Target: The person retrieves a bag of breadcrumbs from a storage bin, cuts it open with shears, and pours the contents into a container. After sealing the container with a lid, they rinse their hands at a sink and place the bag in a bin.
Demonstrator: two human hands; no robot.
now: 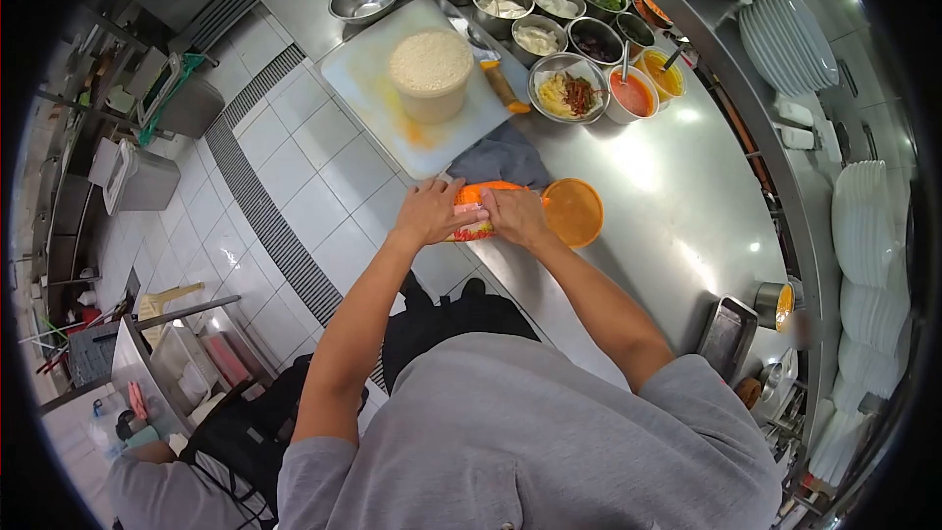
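Near the counter's front edge, both hands are on an orange, red and white printed packet. My left hand grips its left side, with the fingers lying over the top. My right hand is closed round the right side, thumb across the front. The hands cover much of the packet, so its contents cannot be told. Just right of my right hand lies a round orange lid. Behind the packet is a crumpled grey-blue cloth. A tub heaped with pale crumbs stands on a stained white cutting board.
A yellow-handled knife lies at the board's right edge. Several steel bowls of ingredients line the back, beside a tub of red sauce. Stacked white plates fill the right shelf. Another person is at lower left.
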